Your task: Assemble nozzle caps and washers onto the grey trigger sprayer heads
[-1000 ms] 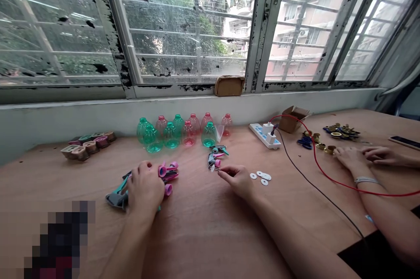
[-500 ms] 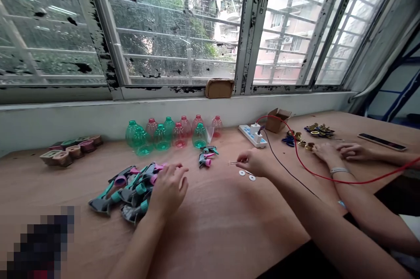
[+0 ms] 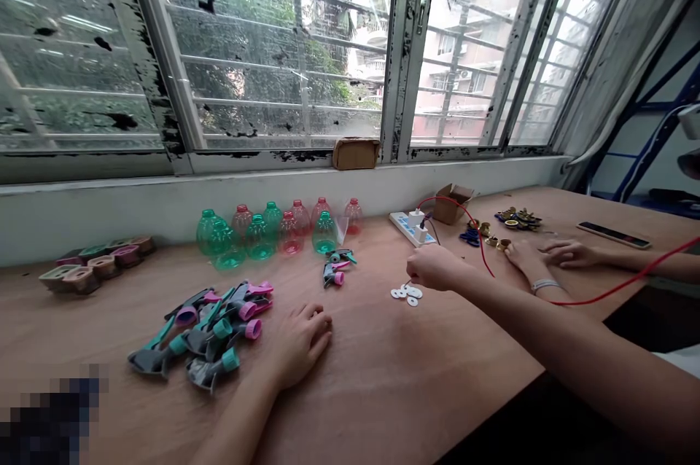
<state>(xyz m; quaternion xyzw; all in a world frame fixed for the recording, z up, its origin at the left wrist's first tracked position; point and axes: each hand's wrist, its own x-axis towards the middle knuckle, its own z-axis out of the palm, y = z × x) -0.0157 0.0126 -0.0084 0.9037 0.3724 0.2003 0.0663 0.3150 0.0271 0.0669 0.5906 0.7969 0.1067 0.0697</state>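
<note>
A person's right hand (image 3: 434,268) hovers just above a cluster of white washers (image 3: 407,294) on a plywood counter (image 3: 372,392), its fingers (image 3: 415,272) pinched closed on a thin stem (image 3: 407,282) too small to identify. The left hand (image 3: 300,345) rests on the counter, its fingers (image 3: 320,326) open and lightly curled, gripping nothing, just beside a heap of teal and pink trigger spray heads (image 3: 202,334).

Ahead of the left fingers, a smaller group of spray heads (image 3: 335,268) lies on the counter, beyond it a row of green and pink plastic bottles (image 3: 273,232) along the windowsill wall. Moulded pink and green pieces (image 3: 95,268) sit farther left.

Ahead of the right fingers stand a white power strip (image 3: 407,227) and a cardboard box (image 3: 453,204), with a red cable (image 3: 481,254) running past. To the right, a co-worker's hands (image 3: 525,254) rest on the counter near brass fittings (image 3: 518,217) and a phone (image 3: 613,235).
</note>
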